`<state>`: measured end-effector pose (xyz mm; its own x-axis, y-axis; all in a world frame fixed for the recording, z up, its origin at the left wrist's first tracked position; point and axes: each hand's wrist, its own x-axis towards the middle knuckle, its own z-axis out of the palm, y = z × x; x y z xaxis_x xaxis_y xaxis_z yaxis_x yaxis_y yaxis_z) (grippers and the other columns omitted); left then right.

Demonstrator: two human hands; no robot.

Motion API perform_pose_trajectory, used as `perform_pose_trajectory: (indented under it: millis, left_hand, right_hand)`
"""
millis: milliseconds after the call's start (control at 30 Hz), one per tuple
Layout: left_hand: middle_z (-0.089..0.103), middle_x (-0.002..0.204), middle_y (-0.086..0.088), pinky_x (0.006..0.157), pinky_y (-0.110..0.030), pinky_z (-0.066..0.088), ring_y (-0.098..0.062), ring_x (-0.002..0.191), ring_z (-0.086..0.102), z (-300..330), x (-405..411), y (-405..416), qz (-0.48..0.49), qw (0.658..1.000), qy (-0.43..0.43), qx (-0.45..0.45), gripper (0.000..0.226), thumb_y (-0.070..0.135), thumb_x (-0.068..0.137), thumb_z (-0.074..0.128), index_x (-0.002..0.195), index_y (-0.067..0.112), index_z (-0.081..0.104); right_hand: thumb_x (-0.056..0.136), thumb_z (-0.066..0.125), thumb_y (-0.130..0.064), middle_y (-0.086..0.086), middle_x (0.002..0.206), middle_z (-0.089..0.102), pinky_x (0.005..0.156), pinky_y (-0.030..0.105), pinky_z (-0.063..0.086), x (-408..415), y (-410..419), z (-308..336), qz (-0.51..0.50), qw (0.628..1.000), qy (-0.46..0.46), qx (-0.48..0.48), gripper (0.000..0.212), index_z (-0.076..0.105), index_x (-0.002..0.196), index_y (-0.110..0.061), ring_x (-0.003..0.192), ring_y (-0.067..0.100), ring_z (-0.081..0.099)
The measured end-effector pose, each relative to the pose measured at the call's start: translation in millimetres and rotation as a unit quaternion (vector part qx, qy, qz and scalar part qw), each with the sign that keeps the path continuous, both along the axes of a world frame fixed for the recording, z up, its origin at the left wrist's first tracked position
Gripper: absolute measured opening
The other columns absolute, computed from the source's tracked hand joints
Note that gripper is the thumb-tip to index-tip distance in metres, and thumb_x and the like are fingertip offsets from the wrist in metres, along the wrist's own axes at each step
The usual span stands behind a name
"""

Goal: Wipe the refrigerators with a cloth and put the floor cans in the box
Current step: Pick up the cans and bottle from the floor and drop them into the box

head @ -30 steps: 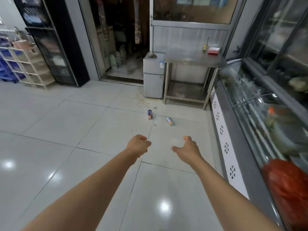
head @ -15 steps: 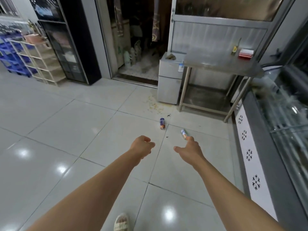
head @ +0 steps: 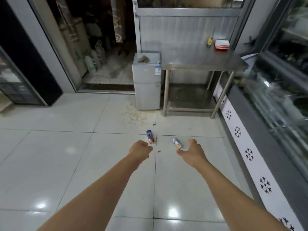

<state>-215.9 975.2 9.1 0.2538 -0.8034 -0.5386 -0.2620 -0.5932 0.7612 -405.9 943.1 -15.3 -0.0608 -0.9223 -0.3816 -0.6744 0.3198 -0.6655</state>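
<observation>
Two cans lie on their sides on the white floor tiles: a blue and orange can (head: 150, 136) and a pale green can (head: 177, 143). My left hand (head: 139, 151) hovers just short of the blue can, its fingers loosely curled and holding nothing. My right hand (head: 193, 151) is spread, thumb out, right beside the green can without touching it. A small silver refrigerator (head: 147, 90) stands behind the cans, with a crumpled cloth (head: 143, 59) on its top. No box is in view.
A steel table (head: 203, 62) with a red and white stack (head: 222, 45) stands right of the fridge. A glass display freezer (head: 266, 114) runs along the right. Crumbs (head: 135, 116) litter the floor before the fridge. A dark doorway (head: 100, 47) opens behind.
I have come closer to the cans. Both hands have reached forward, and the right hand now sits next to the green can with its fingers spread wider.
</observation>
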Motion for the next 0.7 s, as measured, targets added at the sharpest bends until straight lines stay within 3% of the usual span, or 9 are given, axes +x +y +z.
perform_pose_trajectory:
  millis: [167,300,400,500,567,700]
  left_hand:
    - [0.056,0.095,-0.008,0.057,-0.025,0.032,-0.022,0.082,0.053,-14,-3,-101,-0.023,1.0,-0.003,0.014,0.012,0.016,0.091,0.051,0.102,0.015,0.05]
    - [0.054,0.092,-0.008,0.057,-0.026,0.032,-0.023,0.081,0.052,-24,-10,-186,-0.022,0.999,-0.008,0.035,0.004,0.013,0.09,0.049,0.093,0.015,0.048]
    - [0.055,0.094,-0.008,0.061,-0.027,0.034,-0.023,0.083,0.053,-31,-15,-242,-0.027,0.999,-0.009,0.043,0.016,0.014,0.089,0.05,0.076,0.021,0.045]
    - [0.058,0.1,-0.008,0.065,-0.028,0.037,-0.022,0.087,0.055,-41,-14,-290,-0.024,0.998,-0.002,0.064,0.007,0.017,0.089,0.051,0.085,0.021,0.05]
    - [0.057,0.098,-0.008,0.066,-0.029,0.037,-0.022,0.087,0.054,-51,-11,-320,-0.028,0.997,0.001,0.074,0.016,0.016,0.089,0.051,0.076,0.022,0.046]
    - [0.056,0.091,-0.006,0.056,-0.024,0.033,-0.022,0.082,0.052,-75,-4,-383,-0.021,0.995,0.017,0.101,0.017,0.015,0.089,0.051,0.075,0.022,0.045]
  right_hand:
    - [0.083,0.064,-0.04,0.008,0.13,0.04,0.052,0.019,0.032,5,-98,-22,-0.016,1.0,-0.008,0.01,0.067,0.032,0.135,-0.013,0.077,0.016,0.041]
    - [0.084,0.063,-0.04,0.009,0.136,0.041,0.072,0.023,0.039,6,-188,-38,-0.012,0.999,-0.017,0.035,0.075,0.024,0.142,-0.013,0.106,0.024,0.052]
    - [0.083,0.065,-0.035,0.011,0.139,0.039,0.076,0.025,0.038,7,-248,-46,-0.008,0.999,-0.006,0.051,0.075,0.025,0.143,-0.013,0.117,0.026,0.05]
    - [0.081,0.067,-0.033,0.012,0.139,0.038,0.076,0.025,0.038,10,-295,-54,-0.001,0.998,-0.007,0.063,0.076,0.026,0.142,-0.012,0.118,0.026,0.048]
    - [0.081,0.067,-0.034,0.012,0.14,0.037,0.076,0.025,0.037,12,-322,-62,0.0,0.997,-0.006,0.072,0.077,0.025,0.143,-0.012,0.119,0.026,0.047]
    - [0.08,0.066,-0.034,0.012,0.139,0.037,0.078,0.024,0.036,15,-371,-85,-0.013,0.995,0.0,0.095,0.077,0.026,0.142,-0.012,0.119,0.026,0.047]
